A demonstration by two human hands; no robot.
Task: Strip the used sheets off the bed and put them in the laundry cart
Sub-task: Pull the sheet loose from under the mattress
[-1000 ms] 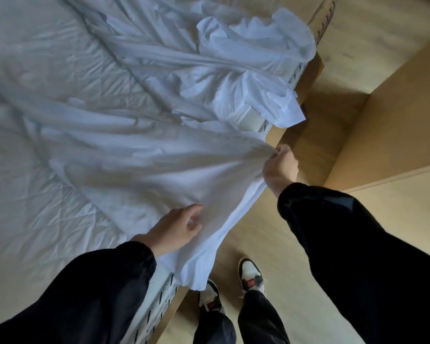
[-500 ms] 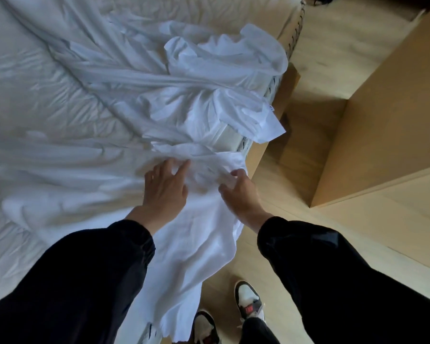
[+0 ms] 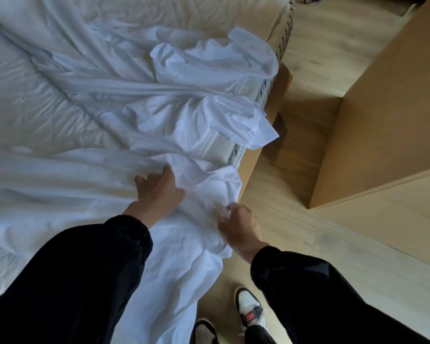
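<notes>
Pinching a bunched fold of the white sheet, the right hand has its fingers curled into the cloth right at the bed's edge. Just beside it, the left hand lies on the same sheet with the thumb spread wide and the fingers stretched forward. Its fingertips are hidden under a fold, so I cannot tell whether it grips or only presses. Both arms wear black sleeves, the left sleeve over the bed and the right sleeve over the floor.

Nearest the camera, two white and black sneakers with red accents stand on the light wooden floor close to the bed. The loosened sheet hangs off the bed's side here, its lower corner draping down toward the shoes.

Beyond the hands, the sheet runs in long creases across the mattress top and toward the left of the view. A bare white corner of the mattress shows where the cloth has come off. More of the sheet is heaped in a crumpled pile along the right edge, with one flap spilling over the wooden bed frame. Farther still, the cream mattress surface lies uncovered. A tall wooden cabinet stands to the right, apart from the bed.
</notes>
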